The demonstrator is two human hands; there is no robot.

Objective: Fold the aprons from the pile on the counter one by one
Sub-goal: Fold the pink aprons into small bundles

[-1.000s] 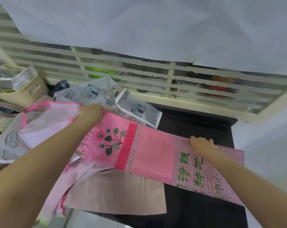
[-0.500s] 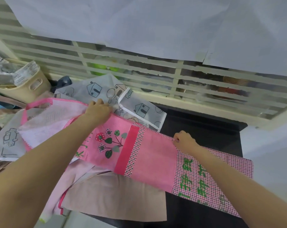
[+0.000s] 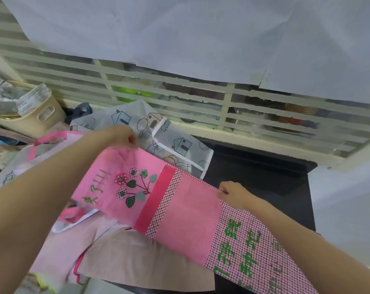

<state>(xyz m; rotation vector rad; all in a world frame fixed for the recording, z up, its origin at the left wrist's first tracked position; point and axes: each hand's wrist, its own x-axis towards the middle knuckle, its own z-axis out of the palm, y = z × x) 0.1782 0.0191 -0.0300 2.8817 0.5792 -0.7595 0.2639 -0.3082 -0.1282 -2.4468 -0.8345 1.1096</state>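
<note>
At the bottom of the frame a beige cloth (image 3: 145, 262) lies flat over the near edge of the dark counter (image 3: 264, 179), partly under the pink apron (image 3: 179, 209). That apron stretches as a long folded band from the centre left down to the lower right, showing a flower print, a solid pink panel and a checked section with green characters. The right hand (image 3: 232, 193), at centre right, has its fingers curled, pinching the apron's far edge. The left hand (image 3: 121, 136), higher and left of centre, pinches the band's upper left corner. Beyond it lies a white apron with house drawings (image 3: 158, 134), part of a pile on the left. A beige basket (image 3: 37, 117) sits at the far left, before a slatted window grille (image 3: 201, 102) with white sheets (image 3: 179, 28) hung above.
</note>
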